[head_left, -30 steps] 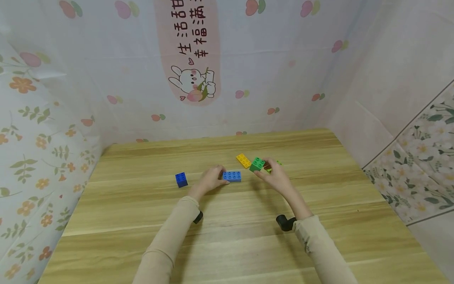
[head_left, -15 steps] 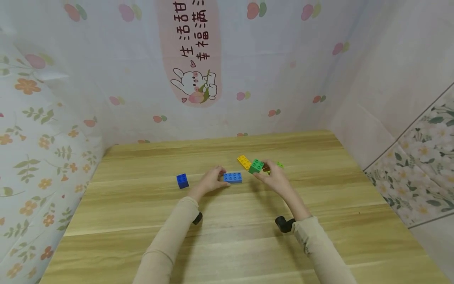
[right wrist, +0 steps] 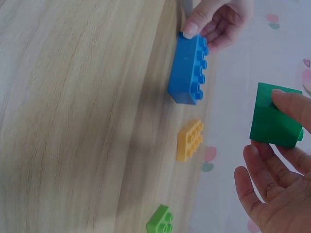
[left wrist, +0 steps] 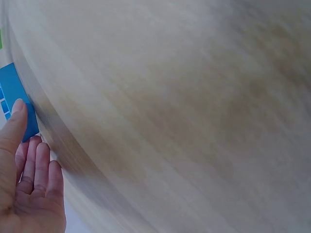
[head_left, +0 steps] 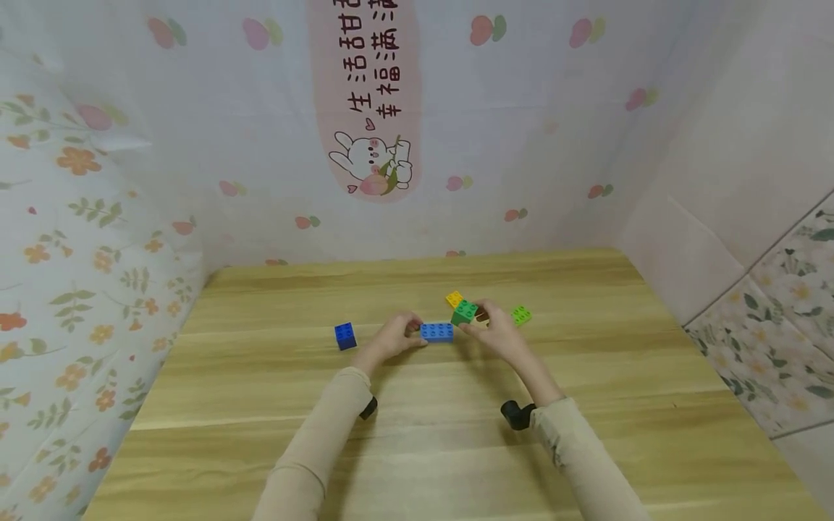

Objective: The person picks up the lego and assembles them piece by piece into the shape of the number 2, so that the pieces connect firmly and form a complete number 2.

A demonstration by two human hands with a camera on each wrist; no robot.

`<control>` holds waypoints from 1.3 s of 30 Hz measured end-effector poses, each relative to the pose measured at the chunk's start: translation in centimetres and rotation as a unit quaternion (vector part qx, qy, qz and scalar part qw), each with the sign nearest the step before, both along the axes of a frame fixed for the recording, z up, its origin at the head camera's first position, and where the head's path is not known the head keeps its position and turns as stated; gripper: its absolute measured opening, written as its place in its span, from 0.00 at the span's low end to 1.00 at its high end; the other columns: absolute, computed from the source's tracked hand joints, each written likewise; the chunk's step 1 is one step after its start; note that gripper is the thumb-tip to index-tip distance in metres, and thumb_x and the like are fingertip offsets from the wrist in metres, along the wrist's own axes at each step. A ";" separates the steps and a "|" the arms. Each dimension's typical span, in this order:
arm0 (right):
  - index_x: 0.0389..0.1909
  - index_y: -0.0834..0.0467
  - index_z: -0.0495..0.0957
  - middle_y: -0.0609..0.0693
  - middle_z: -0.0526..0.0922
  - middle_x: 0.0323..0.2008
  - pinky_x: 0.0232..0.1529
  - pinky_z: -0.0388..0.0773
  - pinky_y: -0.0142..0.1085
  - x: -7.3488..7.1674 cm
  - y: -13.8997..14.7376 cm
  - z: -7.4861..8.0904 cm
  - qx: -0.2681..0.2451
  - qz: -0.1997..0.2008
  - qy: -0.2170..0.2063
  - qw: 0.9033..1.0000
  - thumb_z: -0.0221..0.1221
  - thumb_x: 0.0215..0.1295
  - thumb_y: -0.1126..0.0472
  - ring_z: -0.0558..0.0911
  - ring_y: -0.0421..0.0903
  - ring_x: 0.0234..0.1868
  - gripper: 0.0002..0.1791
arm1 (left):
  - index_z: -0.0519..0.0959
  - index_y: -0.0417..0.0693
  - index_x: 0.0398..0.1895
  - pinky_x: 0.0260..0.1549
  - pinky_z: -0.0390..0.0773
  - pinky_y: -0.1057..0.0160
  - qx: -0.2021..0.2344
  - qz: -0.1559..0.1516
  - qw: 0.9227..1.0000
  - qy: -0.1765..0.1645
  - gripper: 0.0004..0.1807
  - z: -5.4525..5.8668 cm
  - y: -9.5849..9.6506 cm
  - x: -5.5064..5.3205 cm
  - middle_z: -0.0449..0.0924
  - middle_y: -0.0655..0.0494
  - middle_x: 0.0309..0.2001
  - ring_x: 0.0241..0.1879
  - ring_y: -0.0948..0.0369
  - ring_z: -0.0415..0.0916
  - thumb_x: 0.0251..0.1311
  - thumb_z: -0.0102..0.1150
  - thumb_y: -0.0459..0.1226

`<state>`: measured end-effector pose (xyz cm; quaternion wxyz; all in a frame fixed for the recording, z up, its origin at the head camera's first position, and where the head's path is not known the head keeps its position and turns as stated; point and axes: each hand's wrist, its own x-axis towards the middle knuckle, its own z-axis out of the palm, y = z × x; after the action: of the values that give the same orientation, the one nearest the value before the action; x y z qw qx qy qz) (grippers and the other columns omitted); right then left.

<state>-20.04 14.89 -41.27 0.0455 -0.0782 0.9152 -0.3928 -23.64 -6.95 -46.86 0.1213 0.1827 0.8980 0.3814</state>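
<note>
My left hand (head_left: pixel 394 337) pinches the left end of a light blue building brick (head_left: pixel 436 333), its thumb on the near side in the left wrist view. This long brick has two rows of studs facing up. My right hand (head_left: pixel 500 334) holds a square green brick (head_left: pixel 465 312) between thumb and fingers, studs up and slightly tilted. In the right wrist view the green brick (right wrist: pixel 276 115) is raised above the table, off the right end of the blue brick (right wrist: pixel 185 70). A flat yellow brick (right wrist: pixel 188 140) lies beyond, partly covered by the green one in the head view.
On the wooden table (head_left: pixel 430 449), a dark blue square brick (head_left: pixel 345 336) stands left of my left hand. A flat lime green brick (head_left: pixel 521 315) lies just right of my right hand. Patterned cloth (head_left: pixel 260 145) hangs behind the table and at its sides.
My right hand has carried the green brick left, closer to the light blue brick, so it now overlaps the yellow one. My left hand keeps its grip. The head view has shifted slightly.
</note>
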 end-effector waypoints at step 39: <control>0.60 0.63 0.66 0.63 0.75 0.52 0.53 0.73 0.51 -2.8 -4.0 -2.0 0.029 0.066 -0.024 0.997 0.61 0.58 0.61 0.73 0.58 0.55 0.29 | 0.72 0.37 0.50 0.52 0.74 0.57 -0.031 0.011 0.999 0.010 0.21 0.0 0.1 0.5 0.76 0.45 0.48 0.50 0.52 0.73 0.55 0.62 0.37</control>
<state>-22.84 10.89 -43.23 0.0957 -0.1271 0.9179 -0.3636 -23.19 -6.85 -46.81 0.1138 0.1726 0.9124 0.3533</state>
